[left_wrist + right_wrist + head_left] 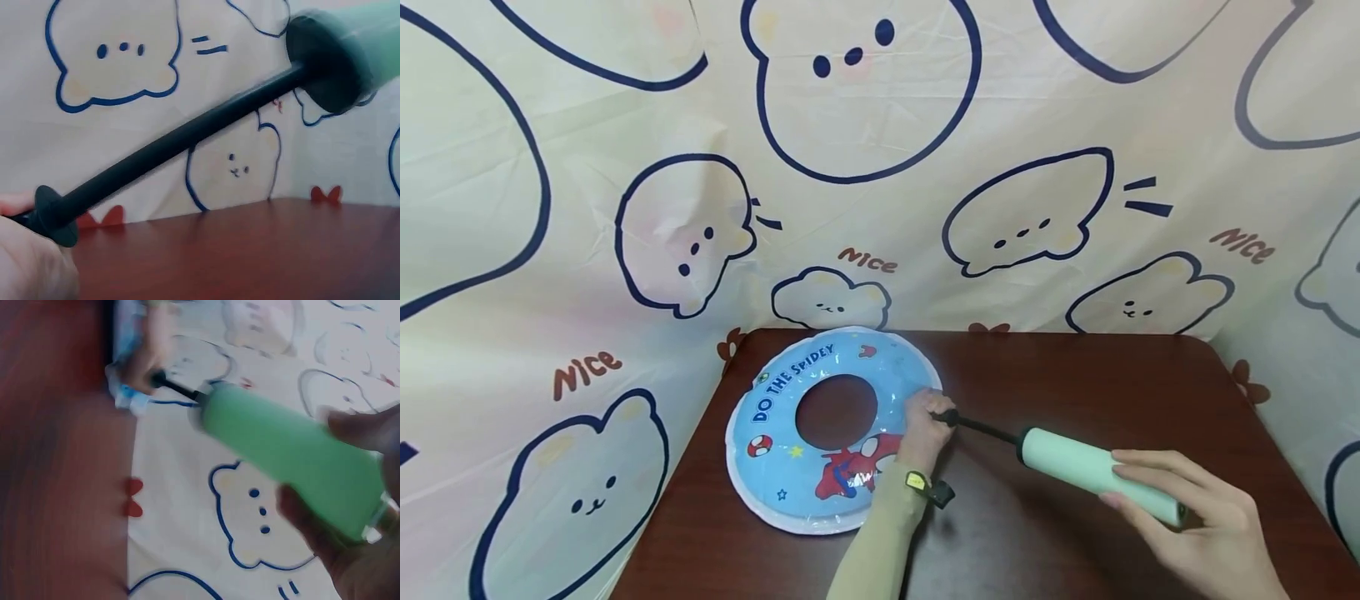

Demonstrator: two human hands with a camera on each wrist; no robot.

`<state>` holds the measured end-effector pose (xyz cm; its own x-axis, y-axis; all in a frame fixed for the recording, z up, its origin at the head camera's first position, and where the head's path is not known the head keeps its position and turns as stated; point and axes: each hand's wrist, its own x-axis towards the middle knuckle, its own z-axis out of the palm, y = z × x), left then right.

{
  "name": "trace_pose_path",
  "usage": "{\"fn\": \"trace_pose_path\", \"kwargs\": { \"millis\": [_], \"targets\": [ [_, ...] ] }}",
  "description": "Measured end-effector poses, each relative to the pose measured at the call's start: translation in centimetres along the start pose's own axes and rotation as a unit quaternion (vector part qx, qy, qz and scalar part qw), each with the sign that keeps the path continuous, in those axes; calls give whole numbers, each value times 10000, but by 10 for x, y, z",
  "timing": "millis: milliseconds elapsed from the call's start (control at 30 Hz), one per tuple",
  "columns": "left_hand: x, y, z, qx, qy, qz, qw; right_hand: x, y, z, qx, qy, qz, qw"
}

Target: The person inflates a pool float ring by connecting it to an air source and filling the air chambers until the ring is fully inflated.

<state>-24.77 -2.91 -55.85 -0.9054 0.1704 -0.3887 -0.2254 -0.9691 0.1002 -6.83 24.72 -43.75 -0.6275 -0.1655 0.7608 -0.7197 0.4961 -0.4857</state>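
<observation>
A blue inflatable swim ring (760,492) with a white edge, a red cartoon figure and "DO THE SPIDEY" lettering lies on the table, looking filled out. At its right side, my left hand (925,421) grips the black nozzle end of a hand pump, over the ring's edge; the fingers hide the valve area. The black rod (181,137) of the pump runs from there up to its mint-green barrel (1075,467). Around that barrel's far end, my right hand (1206,517) holds on with thumb and fingers, also seen blurred in the right wrist view.
The dark brown table (1075,375) ends at a pale cloth backdrop (910,225) printed with cartoon bears, which hangs behind it and at both sides. A dark strap with a yellow patch (917,481) sits on the left wrist.
</observation>
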Motion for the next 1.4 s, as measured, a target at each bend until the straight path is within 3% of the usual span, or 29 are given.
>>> {"fn": "trace_pose_path", "kwargs": {
  "millis": [167, 333, 500, 600, 1100, 1233, 1400],
  "targets": [
    [-7, -1, 1, -100, -103, -87, 9999, 1, -2, -6, -266, -272, 149, 9992],
    [-15, -12, 13, -239, -267, -434, 9984, 7, 7, 11, -288, -376, 115, 9988],
    [-21, -15, 15, -511, 305, -85, 9982, 9, 23, 38, -22, -282, -139, 9995],
    [-22, -15, 13, -574, 580, -80, 9966, 8, 31, 50, 113, -170, -267, 9994],
    [-20, -26, 9, -488, 584, 54, 9971, 4, 53, 82, 122, -160, -67, 9998],
    [-17, -24, 7, -253, 560, 147, 9980, 3, 55, 81, 148, -136, 50, 9998],
    [-14, -20, 5, -129, 825, 155, 9964, -1, 51, 69, 236, -76, 120, 9996]
  ]
}}
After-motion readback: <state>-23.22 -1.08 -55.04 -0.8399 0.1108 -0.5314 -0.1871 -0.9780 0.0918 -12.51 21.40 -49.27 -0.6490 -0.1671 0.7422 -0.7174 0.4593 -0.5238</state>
